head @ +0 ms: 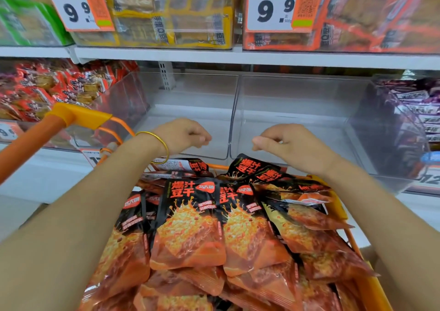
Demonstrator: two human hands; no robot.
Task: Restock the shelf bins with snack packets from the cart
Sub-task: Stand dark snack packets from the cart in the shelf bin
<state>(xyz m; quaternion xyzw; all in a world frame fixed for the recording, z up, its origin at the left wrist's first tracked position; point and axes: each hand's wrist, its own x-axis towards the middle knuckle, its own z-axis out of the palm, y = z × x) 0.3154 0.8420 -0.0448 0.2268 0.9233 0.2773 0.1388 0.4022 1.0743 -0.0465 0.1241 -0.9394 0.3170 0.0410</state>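
Observation:
An orange cart (338, 206) below me is heaped with several black-and-orange snack packets (190, 225). Straight ahead on the middle shelf stand two clear plastic bins with nothing in them, a left bin (190, 110) and a right bin (304, 110). My left hand (183, 135), with a gold bangle on the wrist, hovers above the cart's far edge in front of the left bin, fingers curled shut, holding nothing. My right hand (288, 144) hovers in front of the right bin, fingers likewise curled with nothing in them. Both hands are above the packets, not touching them.
The cart's orange handle (71, 117) rises at the left. A bin of red packets (47, 93) sits left of the clear bins, a bin of purple packets (414, 115) to the right. The upper shelf (238, 57) carries bins of green, yellow and orange packets with 9.9 price tags.

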